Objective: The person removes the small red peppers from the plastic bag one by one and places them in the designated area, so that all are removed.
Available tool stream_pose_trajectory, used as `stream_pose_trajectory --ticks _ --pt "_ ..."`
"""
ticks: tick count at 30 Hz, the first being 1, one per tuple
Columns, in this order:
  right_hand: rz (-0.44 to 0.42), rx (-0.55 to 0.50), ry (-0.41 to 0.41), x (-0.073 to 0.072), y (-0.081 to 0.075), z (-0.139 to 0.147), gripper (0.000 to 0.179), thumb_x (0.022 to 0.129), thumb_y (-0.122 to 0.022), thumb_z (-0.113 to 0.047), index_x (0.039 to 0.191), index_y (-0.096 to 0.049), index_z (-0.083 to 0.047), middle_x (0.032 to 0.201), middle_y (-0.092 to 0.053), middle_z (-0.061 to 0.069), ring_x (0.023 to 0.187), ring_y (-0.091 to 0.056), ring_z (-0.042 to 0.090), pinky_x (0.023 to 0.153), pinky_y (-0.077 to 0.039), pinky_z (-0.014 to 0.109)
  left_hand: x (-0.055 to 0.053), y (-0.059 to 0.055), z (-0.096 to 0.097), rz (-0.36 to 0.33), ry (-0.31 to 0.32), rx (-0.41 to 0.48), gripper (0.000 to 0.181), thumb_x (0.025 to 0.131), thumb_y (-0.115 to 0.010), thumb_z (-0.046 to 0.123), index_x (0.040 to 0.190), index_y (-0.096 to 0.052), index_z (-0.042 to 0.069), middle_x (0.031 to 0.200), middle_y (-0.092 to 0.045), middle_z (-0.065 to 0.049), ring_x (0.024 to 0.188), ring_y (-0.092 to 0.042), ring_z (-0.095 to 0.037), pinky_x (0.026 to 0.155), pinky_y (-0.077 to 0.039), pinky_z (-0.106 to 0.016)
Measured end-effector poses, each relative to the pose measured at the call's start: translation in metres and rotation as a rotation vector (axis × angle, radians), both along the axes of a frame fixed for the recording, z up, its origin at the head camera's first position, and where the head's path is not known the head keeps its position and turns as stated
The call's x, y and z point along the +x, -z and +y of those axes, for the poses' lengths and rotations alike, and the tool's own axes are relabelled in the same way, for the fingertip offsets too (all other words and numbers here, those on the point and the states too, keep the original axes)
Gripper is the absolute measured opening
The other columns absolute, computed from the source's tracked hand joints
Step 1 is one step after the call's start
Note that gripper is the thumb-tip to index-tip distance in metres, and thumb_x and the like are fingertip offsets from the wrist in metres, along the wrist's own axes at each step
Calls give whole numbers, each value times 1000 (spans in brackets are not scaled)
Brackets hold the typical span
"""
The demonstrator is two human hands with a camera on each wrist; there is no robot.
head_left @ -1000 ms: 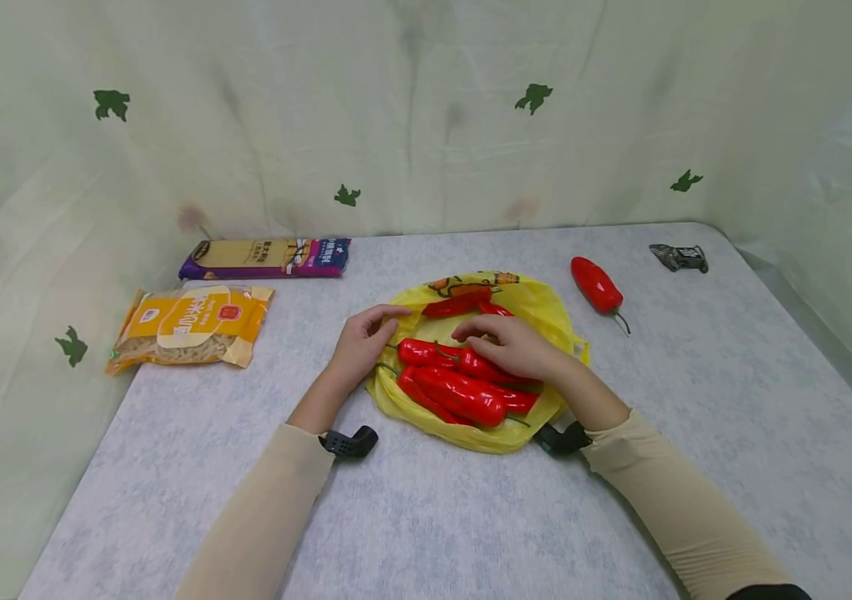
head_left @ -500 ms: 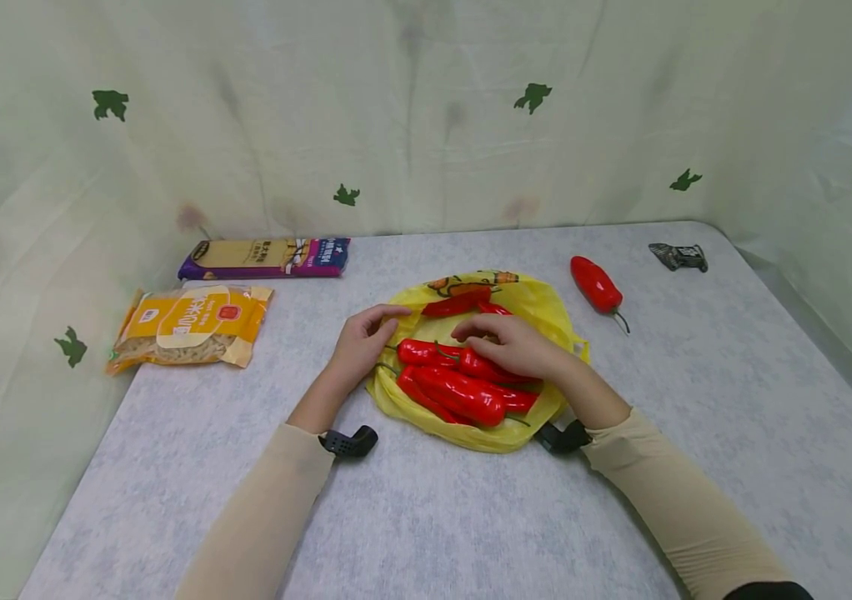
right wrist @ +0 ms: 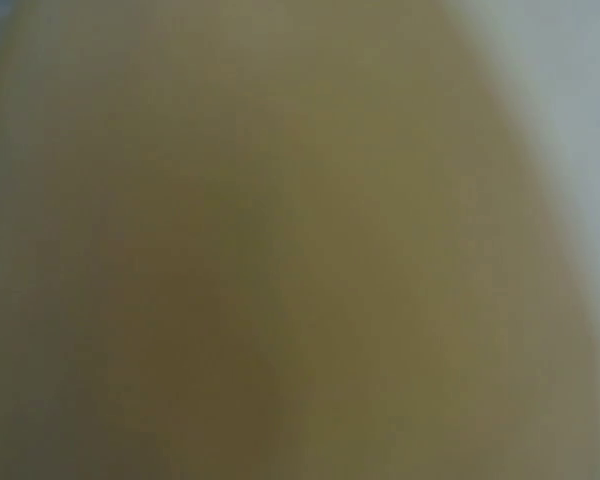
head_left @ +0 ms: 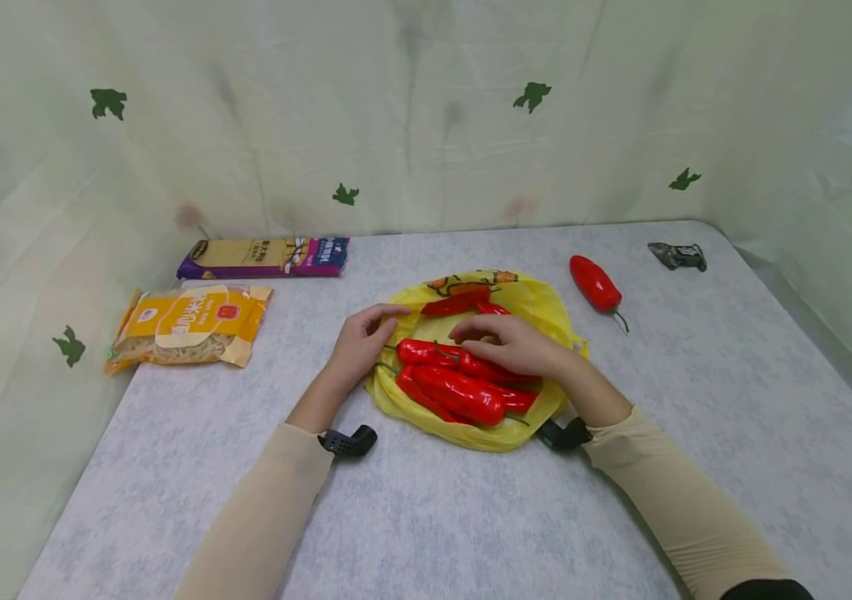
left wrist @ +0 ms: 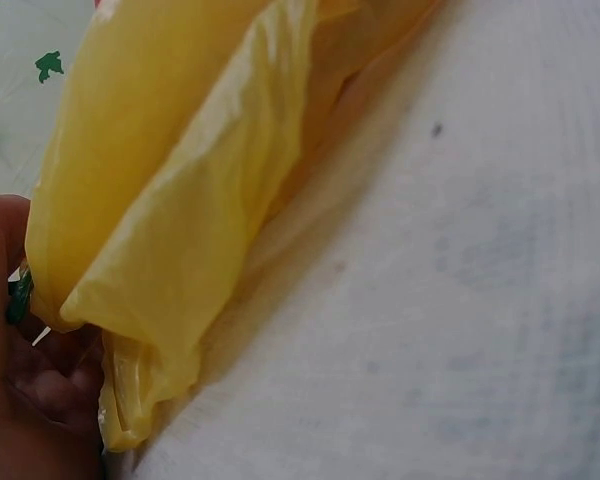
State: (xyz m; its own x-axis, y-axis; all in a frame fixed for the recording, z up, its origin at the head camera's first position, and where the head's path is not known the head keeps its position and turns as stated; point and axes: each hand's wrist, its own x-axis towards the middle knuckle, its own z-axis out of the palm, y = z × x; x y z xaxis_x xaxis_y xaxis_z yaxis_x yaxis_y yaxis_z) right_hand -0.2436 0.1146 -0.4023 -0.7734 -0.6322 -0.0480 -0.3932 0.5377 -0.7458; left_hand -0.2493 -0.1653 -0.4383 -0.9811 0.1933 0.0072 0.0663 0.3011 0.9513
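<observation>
A yellow plastic bag (head_left: 437,423) lies spread open at the middle of the table, with several red peppers (head_left: 459,393) inside it. At the bag's left rim rests my left hand (head_left: 356,346), thumb and index finger apart and reaching over the edge. Folds of the bag (left wrist: 180,220) fill much of the left wrist view, beside that hand's fingers (left wrist: 65,385). My right hand (head_left: 512,344) lies over the bag's right side, its bent fingers above a red pepper (head_left: 478,364) and partly covering it. The right wrist view is a yellow-brown blur.
Another red pepper (head_left: 597,285) lies right of the bag. Farther right is a small dark crumpled wrapper (head_left: 677,256). At the left are an orange food packet (head_left: 189,327) and a purple-and-beige packet (head_left: 264,258). A pale curtain (head_left: 426,108) hangs behind the table.
</observation>
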Motion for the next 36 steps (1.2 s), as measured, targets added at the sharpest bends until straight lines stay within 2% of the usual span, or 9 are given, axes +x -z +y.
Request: stream_pose_trajectory --ticks 13,23,36 --pt "-24 -6 -29 -1 1 1 32 98 -63 -26 129 -65 -19 126 -67 -3 115 -60 16 105 -50 41 1 4 -2 49 -1 11 27 103 -54 18 125 -68 14 136 -62 -5 127 -52 -19 113 -40 -43" --pt "-48 2 -39 -2 3 2 34 96 -66 -29 130 -64 -23 128 -66 -4 116 -59 16 103 -51 41 1 3 -1 46 1 6 27 103 -54 19 125 -68 14 137 -62 -5 127 -52 -18 112 -41 -41" --pt "-29 2 -55 0 1 1 34 96 -66 -29 130 -64 -22 128 -66 -5 118 -59 15 104 -51 40 2 2 -1 46 0 2 27 103 -53 18 126 -68 14 137 -62 -4 128 -52 -18 114 -40 -42"
